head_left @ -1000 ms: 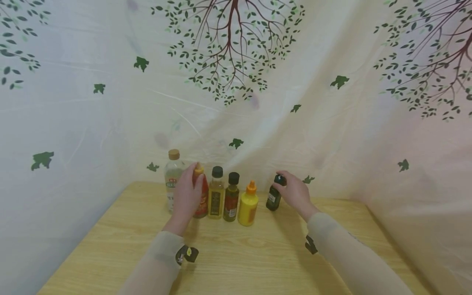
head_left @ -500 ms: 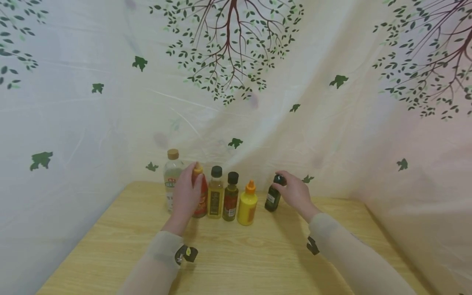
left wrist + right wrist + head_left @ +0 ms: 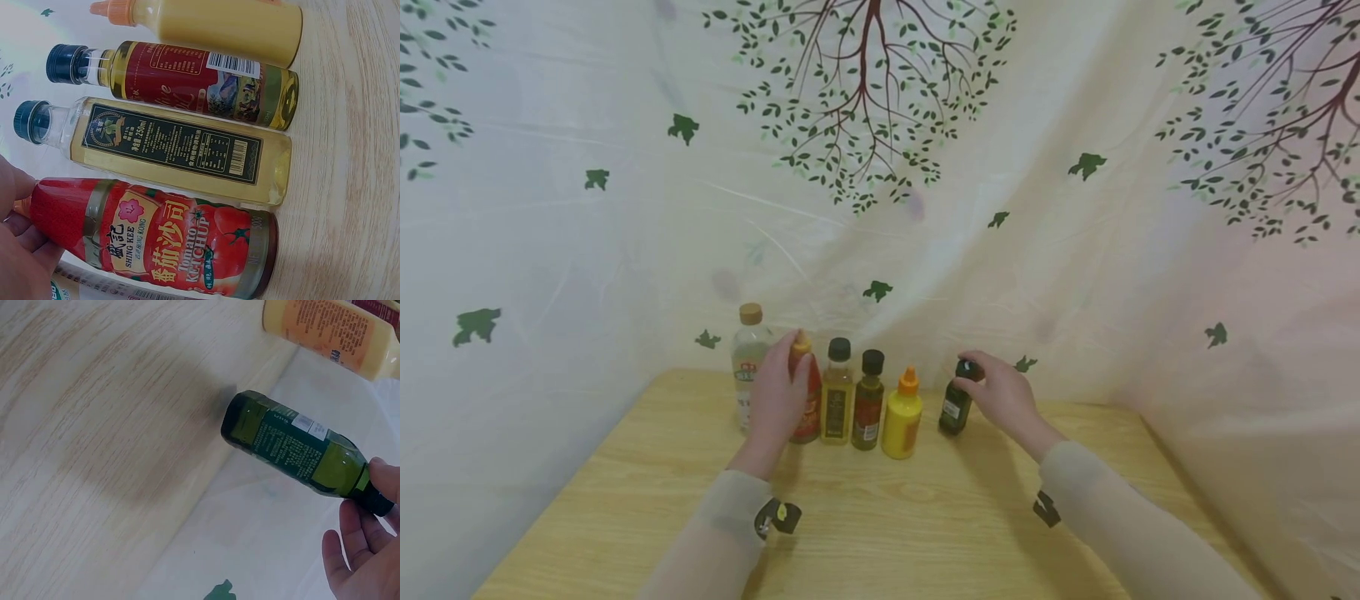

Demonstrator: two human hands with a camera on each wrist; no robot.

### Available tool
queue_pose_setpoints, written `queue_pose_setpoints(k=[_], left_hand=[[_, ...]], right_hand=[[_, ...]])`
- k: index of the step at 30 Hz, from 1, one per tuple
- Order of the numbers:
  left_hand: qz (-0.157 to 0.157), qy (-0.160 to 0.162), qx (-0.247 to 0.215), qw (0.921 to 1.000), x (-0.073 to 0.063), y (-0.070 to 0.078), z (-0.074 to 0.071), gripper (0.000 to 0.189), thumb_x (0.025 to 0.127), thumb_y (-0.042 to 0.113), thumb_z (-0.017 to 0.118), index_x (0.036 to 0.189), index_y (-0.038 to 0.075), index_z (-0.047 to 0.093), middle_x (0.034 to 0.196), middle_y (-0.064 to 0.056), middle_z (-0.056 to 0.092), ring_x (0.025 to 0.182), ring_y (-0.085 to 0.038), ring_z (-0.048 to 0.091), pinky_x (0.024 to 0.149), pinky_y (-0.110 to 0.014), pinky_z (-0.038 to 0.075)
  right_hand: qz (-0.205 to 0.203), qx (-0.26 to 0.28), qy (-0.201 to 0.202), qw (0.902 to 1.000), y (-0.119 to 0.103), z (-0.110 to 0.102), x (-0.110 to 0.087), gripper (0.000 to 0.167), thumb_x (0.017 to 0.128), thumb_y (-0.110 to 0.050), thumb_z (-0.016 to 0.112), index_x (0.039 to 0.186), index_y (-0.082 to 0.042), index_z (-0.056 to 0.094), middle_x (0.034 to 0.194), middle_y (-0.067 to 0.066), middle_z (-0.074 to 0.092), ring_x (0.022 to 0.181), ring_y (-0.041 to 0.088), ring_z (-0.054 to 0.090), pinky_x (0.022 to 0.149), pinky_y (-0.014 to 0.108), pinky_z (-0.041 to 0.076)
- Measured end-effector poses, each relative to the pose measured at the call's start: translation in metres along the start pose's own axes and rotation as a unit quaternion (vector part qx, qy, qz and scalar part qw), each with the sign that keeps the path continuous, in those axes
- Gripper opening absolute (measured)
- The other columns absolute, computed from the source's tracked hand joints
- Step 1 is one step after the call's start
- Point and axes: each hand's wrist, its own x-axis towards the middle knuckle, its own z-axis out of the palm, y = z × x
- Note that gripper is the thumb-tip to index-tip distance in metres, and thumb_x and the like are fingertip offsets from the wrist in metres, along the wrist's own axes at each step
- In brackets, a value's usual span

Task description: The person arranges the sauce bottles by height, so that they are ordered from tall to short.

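Note:
My left hand [image 3: 780, 398] holds the red tomato ketchup bottle [image 3: 156, 234] by its orange-capped neck, and that bottle stands upright in a row. My right hand [image 3: 1003, 392] pinches the black cap of a small dark green glass bottle [image 3: 294, 447] with thumb and fingers. This bottle leans slightly in the head view; whether its base touches the table I cannot tell. Between the hands stand a pale oil bottle [image 3: 181, 150], an olive oil bottle [image 3: 206, 84] with a red label, and a yellow squeeze bottle [image 3: 902, 423] with an orange nozzle.
A large clear bottle [image 3: 749, 354] with a tan cap stands at the row's left end, partly behind my left hand. The bottles are near the back edge of the wooden table [image 3: 880, 533]. Behind it hangs a leaf-patterned curtain [image 3: 820, 258].
My right hand and forearm have shifted slightly right and nearer, with the green bottle moving a little nearer too. My left hand stays on the ketchup bottle.

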Motion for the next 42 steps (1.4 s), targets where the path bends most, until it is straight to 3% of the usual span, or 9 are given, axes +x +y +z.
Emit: queue_pose_setpoints(k=[7, 17, 29, 42], left_hand=[[0.002, -0.002, 0.002, 1.0000, 0.000, 0.001, -0.002, 0.050, 0.116, 0.018, 0.059, 0.162, 0.002, 0.048, 0.155, -0.022, 0.059, 0.144, -0.040, 0.056, 0.122, -0.058, 0.046], [0.011, 0.003, 0.001, 0.9999, 0.001, -0.002, -0.002, 0.049, 0.116, 0.017, 0.058, 0.162, 0.001, 0.048, 0.155, -0.024, 0.058, 0.143, -0.042, 0.056, 0.121, -0.059, 0.046], [0.009, 0.001, 0.005, 0.9999, 0.000, -0.001, -0.001, 0.049, 0.116, 0.016, 0.058, 0.162, 0.001, 0.048, 0.155, -0.024, 0.058, 0.144, -0.042, 0.056, 0.122, -0.060, 0.046], [0.006, 0.002, 0.005, 1.0000, 0.001, -0.001, 0.001, 0.048, 0.116, 0.016, 0.058, 0.162, 0.002, 0.048, 0.155, -0.023, 0.059, 0.143, -0.041, 0.056, 0.122, -0.059, 0.046]], right_hand=[[-0.029, -0.004, -0.008, 0.9995, 0.000, -0.003, -0.007, 0.050, 0.109, -0.025, 0.073, 0.155, -0.010, 0.061, 0.148, 0.017, 0.068, 0.111, 0.036, 0.072, 0.088, 0.059, 0.062], [-0.064, 0.017, -0.029, 0.9974, -0.011, -0.006, -0.016, 0.048, 0.108, -0.014, 0.074, 0.155, -0.009, 0.062, 0.154, 0.018, 0.064, 0.135, 0.043, 0.063, 0.111, 0.066, 0.053], [-0.106, 0.032, -0.058, 0.9922, -0.021, -0.006, -0.024, 0.046, 0.106, -0.006, 0.073, 0.152, -0.005, 0.064, 0.149, 0.018, 0.068, 0.128, 0.042, 0.068, 0.108, 0.063, 0.056], [-0.106, 0.048, -0.070, 0.9907, -0.023, 0.000, -0.028, 0.043, 0.107, -0.006, 0.073, 0.149, -0.008, 0.066, 0.147, 0.016, 0.069, 0.129, 0.041, 0.068, 0.108, 0.062, 0.056]])
